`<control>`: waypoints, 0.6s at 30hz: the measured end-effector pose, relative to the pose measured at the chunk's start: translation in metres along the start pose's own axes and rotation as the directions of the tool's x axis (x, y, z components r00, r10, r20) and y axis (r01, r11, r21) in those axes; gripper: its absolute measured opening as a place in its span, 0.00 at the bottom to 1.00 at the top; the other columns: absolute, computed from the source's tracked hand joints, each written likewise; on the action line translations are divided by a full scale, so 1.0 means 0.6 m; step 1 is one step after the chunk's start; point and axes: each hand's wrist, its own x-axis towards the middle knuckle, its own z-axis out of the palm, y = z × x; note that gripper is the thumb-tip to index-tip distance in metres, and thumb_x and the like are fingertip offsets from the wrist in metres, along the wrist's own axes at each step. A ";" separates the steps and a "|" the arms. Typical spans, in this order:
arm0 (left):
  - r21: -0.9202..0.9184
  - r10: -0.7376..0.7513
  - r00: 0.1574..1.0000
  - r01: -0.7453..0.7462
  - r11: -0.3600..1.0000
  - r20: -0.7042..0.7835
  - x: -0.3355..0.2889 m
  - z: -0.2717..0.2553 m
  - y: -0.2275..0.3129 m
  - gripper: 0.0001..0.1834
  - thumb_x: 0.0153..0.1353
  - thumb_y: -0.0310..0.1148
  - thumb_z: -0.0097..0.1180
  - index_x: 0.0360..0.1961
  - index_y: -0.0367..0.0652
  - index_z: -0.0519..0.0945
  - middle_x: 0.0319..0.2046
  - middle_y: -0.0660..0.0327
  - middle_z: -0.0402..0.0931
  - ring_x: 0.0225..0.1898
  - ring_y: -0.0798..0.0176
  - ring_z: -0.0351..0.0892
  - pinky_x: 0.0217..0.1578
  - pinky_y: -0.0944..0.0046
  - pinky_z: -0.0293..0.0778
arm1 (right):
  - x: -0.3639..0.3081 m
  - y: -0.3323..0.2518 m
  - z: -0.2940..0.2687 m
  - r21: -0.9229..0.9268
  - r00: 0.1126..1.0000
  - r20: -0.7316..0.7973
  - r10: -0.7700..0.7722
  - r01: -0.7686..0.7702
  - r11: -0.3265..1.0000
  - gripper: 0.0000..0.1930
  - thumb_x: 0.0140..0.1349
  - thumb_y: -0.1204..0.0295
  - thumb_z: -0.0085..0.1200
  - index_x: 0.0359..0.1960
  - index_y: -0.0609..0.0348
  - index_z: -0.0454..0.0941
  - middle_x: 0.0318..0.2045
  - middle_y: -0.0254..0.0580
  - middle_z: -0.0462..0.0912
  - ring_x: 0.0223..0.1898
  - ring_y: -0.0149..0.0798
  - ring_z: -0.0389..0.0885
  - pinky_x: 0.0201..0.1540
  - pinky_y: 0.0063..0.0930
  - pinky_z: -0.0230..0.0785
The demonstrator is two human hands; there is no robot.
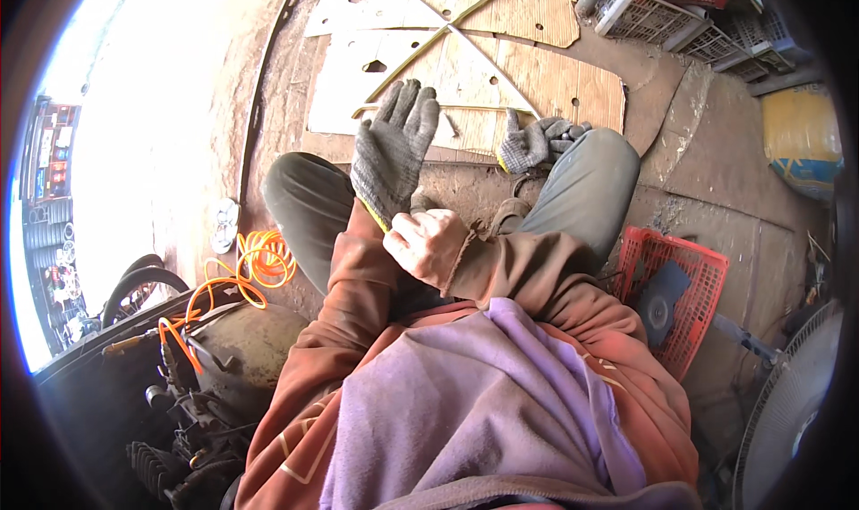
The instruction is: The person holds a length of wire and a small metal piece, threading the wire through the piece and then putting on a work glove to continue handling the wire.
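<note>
My left hand (390,149) wears a grey knit work glove with a yellow-edged cuff. Its fingers point up and away, stretched out, with nothing in them. Bare and closed, my right hand (428,241) pinches at the cuff of that glove by the left wrist. A second grey glove (530,146) lies beside my right knee, at the near edge of the cardboard sheets (573,79). Thin strips (490,72) lie crossed on the cardboard, and another strip runs along their near ends. The fingertips of my right hand are partly hidden against the cuff.
A red plastic crate (707,282) with a dark flat piece stands to my right, near a fan (792,420). To my left are a coiled orange hose (268,258) and a rusty tank (246,344). Stacked crates (640,18) and a yellow sack (799,134) sit far right.
</note>
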 end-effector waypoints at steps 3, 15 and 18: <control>-0.048 -0.003 0.992 -0.003 0.999 -0.127 0.011 -0.003 0.008 0.29 0.66 0.37 0.47 0.66 0.40 0.60 0.65 0.53 0.63 0.65 0.51 0.63 0.66 0.48 0.59 | 0.002 0.008 -0.002 -0.013 1.000 -0.003 -0.013 0.013 1.000 0.06 0.53 0.69 0.52 0.21 0.53 0.71 0.21 0.35 0.70 0.20 0.34 0.75 0.20 0.29 0.67; -0.624 -0.009 0.994 -0.062 0.779 -0.110 -0.007 0.012 0.004 0.35 0.65 0.58 0.40 0.60 0.38 0.68 0.65 0.50 0.64 0.68 0.44 0.55 0.65 0.33 0.48 | 0.002 0.011 -0.046 0.093 0.985 0.144 -0.090 0.077 0.993 0.07 0.49 0.73 0.56 0.20 0.52 0.69 0.20 0.37 0.67 0.18 0.36 0.73 0.18 0.32 0.67; -0.123 -0.011 0.995 -0.001 0.992 -0.095 0.012 -0.023 -0.033 0.59 0.53 0.80 0.36 0.73 0.42 0.49 0.71 0.45 0.49 0.69 0.31 0.47 0.63 0.23 0.41 | -0.001 0.045 -0.073 0.097 0.975 0.219 0.042 -0.065 0.993 0.06 0.53 0.77 0.58 0.22 0.55 0.73 0.20 0.40 0.71 0.16 0.41 0.73 0.19 0.35 0.67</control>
